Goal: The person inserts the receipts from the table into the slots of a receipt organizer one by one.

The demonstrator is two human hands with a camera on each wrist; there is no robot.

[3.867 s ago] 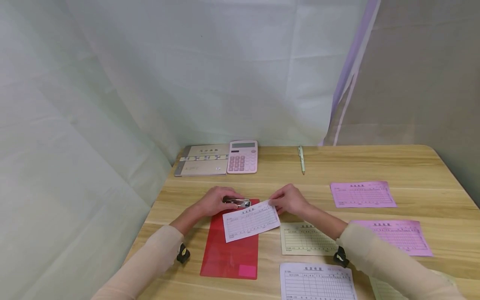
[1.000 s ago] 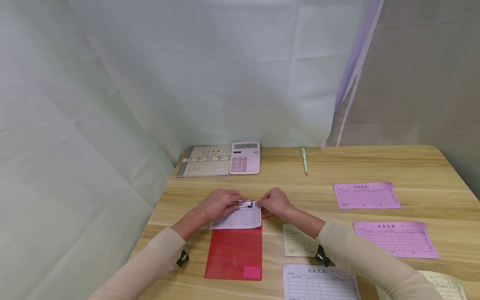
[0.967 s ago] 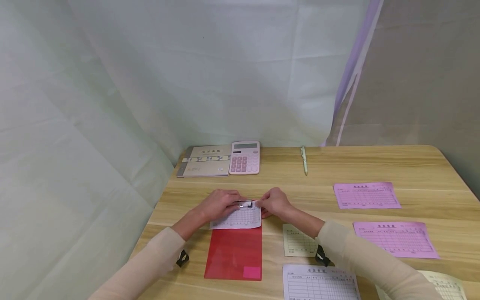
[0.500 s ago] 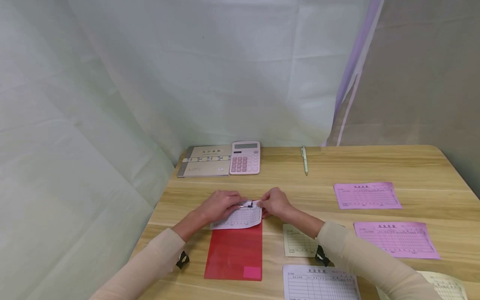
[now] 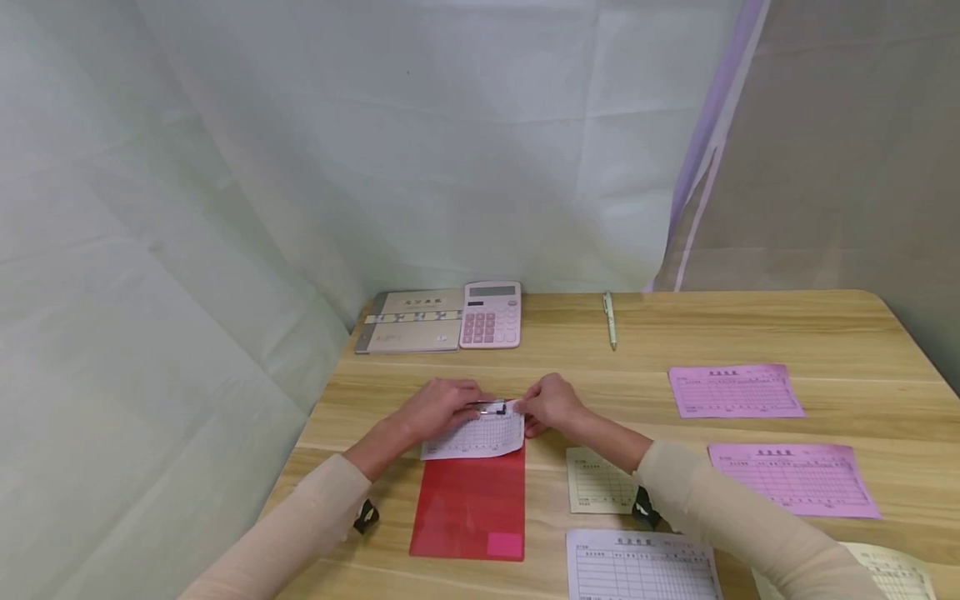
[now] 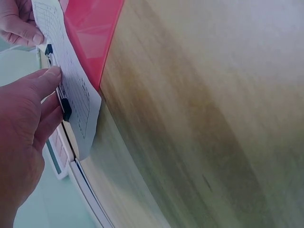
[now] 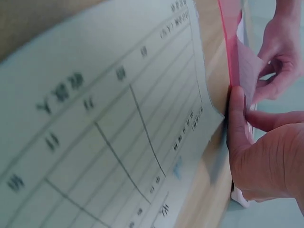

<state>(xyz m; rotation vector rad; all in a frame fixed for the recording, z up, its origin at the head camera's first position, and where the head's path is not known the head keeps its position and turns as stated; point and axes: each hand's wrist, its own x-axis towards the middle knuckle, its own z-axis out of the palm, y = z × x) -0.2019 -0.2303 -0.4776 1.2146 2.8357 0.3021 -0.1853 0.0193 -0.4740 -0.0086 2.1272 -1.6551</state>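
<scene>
A red clipboard (image 5: 468,508) lies on the wooden table, a white printed receipt slip (image 5: 480,439) across its upper end. My left hand (image 5: 444,408) pinches the metal clip (image 6: 62,99) at the board's top between thumb and fingers; the slip's upper edge runs in at the clip. My right hand (image 5: 553,403) pinches the slip's upper right corner, its fingers at the board's edge. In the left wrist view the slip's free end curls up off the red board. The left part of the slip is hidden by my left hand in the head view.
A notebook (image 5: 408,333) and pink calculator (image 5: 491,315) lie at the back left, a pen (image 5: 610,321) right of them. Pink slips (image 5: 737,392) lie at the right. A yellow slip (image 5: 596,483) and another white slip (image 5: 637,571) lie below my right forearm.
Since the earliest frame, my right hand has moved left, bringing the slip from a tilt over the board to the clip, lying straighter. Over the last second, hands and slip hardly move.
</scene>
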